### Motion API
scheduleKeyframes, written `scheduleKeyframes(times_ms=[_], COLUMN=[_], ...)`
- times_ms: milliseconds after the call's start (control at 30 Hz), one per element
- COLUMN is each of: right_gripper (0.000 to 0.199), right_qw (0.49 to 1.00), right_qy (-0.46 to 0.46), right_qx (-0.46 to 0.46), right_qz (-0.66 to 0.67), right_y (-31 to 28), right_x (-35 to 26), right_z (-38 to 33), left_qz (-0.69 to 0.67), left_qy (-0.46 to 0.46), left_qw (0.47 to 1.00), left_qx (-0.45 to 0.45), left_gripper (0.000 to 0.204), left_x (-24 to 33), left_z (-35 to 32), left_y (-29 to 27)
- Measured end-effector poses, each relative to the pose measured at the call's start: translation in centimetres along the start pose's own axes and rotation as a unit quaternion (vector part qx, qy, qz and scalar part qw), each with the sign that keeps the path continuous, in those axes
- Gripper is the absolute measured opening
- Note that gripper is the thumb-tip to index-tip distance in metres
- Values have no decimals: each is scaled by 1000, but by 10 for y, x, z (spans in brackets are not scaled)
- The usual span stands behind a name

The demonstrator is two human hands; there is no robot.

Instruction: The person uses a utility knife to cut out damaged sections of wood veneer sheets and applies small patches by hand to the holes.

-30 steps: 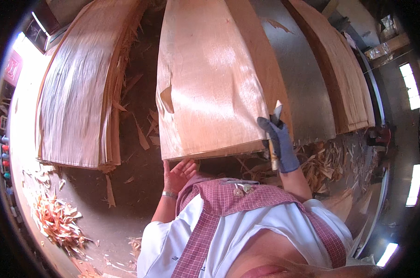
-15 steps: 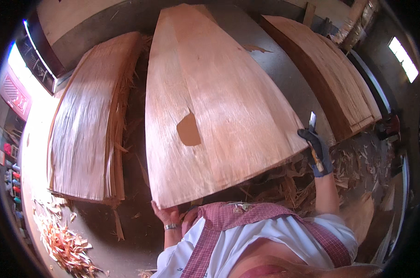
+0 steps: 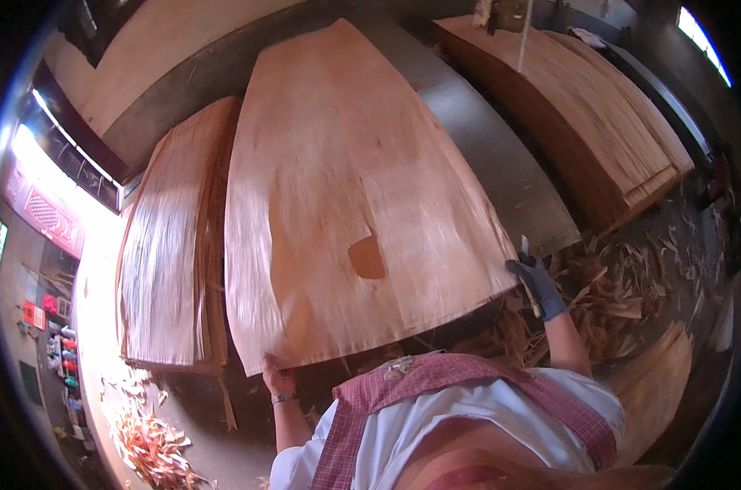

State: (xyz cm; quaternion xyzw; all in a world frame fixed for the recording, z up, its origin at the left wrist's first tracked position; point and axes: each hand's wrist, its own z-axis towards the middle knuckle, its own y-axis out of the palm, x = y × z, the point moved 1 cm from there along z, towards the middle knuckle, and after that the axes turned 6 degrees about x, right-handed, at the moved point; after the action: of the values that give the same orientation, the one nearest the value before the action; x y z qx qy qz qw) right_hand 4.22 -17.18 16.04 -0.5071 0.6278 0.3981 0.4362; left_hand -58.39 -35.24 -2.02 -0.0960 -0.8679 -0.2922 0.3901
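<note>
A large wood veneer sheet [image 3: 305,163] stretches away in front of me, with a torn hole near its middle and a slit running up from it. My left hand [image 3: 278,377], bare with a band at the wrist, is closed on the sheet's near left corner. At the near right corner my right hand [image 3: 540,286], in a dark glove, grips the edge. That same hand also holds a knife [image 3: 524,244], its pale blade sticking up past the fingers and its handle showing below. Under the sheet the surface is mostly hidden.
To the left stands a stack of veneer [image 3: 162,269] with ragged edges; another thick stack [image 3: 583,131] lies at the right. A dark smooth tabletop [image 3: 534,204] shows beside the sheet. Wood scraps [image 3: 624,298] and shavings [image 3: 154,445] litter the floor.
The veneer sheet's far end has shifted left, partly over the gap by the left stack, baring more tabletop. Both hands moved slightly left with it, still gripping. The view has turned too.
</note>
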Motion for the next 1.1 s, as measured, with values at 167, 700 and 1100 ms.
scheduleKeyframes(times_ms=[167, 700, 1100], right_gripper=[61, 39, 46], right_qw=[985, 954, 805], right_qy=[-30, 57, -181], right_qx=[12, 149, 234], right_qz=[-171, -252, -515], right_y=[-8, -236, -411], right_x=[9, 39, 108], right_z=[111, 284, 284], left_qz=[-14, 63, 107], left_qy=[-26, -82, -93], left_qw=[998, 994, 975], left_qx=[-60, 30, 170], left_gripper=[17, 22, 24], left_x=[-30, -210, -326], left_z=[36, 16, -40], left_y=[88, 279, 335])
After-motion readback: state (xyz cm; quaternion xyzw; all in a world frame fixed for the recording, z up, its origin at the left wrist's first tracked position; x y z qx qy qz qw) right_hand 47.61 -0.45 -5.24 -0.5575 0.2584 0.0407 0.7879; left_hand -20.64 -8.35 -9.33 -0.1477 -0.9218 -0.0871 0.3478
